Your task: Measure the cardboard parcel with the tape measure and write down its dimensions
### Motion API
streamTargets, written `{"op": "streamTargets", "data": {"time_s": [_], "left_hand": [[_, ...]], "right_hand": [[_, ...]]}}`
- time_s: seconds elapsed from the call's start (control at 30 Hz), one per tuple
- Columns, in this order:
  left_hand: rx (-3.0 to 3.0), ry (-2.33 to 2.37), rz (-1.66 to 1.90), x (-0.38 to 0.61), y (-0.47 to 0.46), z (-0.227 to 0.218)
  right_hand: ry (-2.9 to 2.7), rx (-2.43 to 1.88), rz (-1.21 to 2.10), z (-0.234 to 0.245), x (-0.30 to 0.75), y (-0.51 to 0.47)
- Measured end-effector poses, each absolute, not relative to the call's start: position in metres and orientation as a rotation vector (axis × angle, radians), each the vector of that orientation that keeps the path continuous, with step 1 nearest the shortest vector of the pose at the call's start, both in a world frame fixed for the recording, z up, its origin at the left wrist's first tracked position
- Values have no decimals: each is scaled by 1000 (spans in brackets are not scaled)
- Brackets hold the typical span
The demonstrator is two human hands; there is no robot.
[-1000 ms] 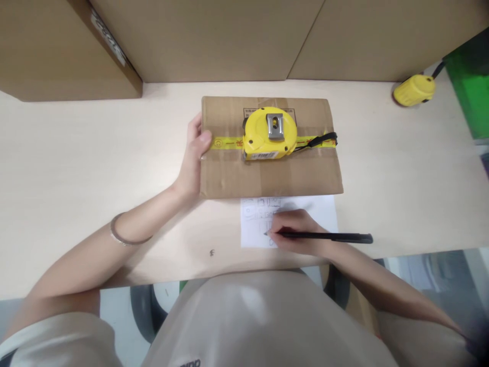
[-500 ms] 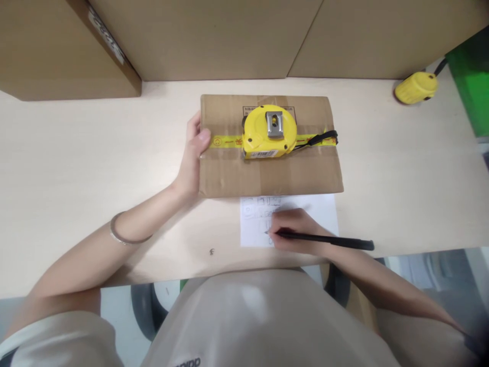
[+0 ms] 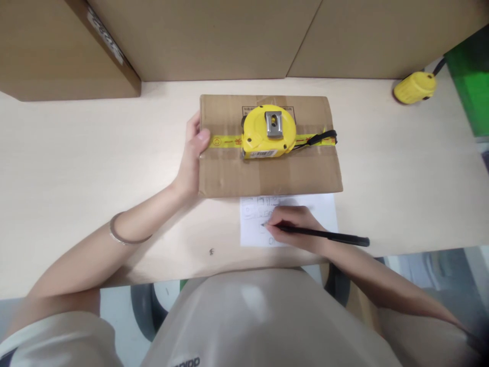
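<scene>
My left hand [image 3: 194, 153] grips the left end of a small cardboard box [image 3: 233, 176], thumb on top and the other fingers partly hidden behind it. On the box lies a yellow tape measure [image 3: 255, 130] with a metal clip and a black wrist strap [image 3: 323, 136]. Yellow printed tape [image 3: 225, 141] runs across the box beneath it. My right hand [image 3: 294, 224] is closed around a black pen [image 3: 336, 237], its tip at the white paper [image 3: 324, 214]. Small drawn boxes and marks show on the sheet, whose far edge meets the box.
Large cardboard boxes [image 3: 214, 41] line the back of the pale table [image 3: 401, 168]. Another carton [image 3: 69, 76] stands at the back left. A yellow tool with a black strap [image 3: 414, 87] lies at the back right, near a green surface [image 3: 469, 86].
My right hand and the pen have shifted slightly up and left on the paper, uncovering more pen marks below. My left hand, the small box and the tape measure stay in place.
</scene>
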State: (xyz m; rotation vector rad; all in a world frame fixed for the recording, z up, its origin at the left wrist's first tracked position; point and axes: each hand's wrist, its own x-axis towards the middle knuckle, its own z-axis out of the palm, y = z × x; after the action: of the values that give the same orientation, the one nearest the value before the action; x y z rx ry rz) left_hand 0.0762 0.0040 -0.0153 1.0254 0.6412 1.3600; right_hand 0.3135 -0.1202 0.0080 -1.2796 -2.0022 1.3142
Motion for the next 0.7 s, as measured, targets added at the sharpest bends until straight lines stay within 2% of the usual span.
{"op": "streamTargets", "data": {"time_s": [0.7], "left_hand": [[1077, 701, 1357, 73, 4, -14]], "right_hand": [[-2005, -1315, 1281, 6, 312, -121]]}}
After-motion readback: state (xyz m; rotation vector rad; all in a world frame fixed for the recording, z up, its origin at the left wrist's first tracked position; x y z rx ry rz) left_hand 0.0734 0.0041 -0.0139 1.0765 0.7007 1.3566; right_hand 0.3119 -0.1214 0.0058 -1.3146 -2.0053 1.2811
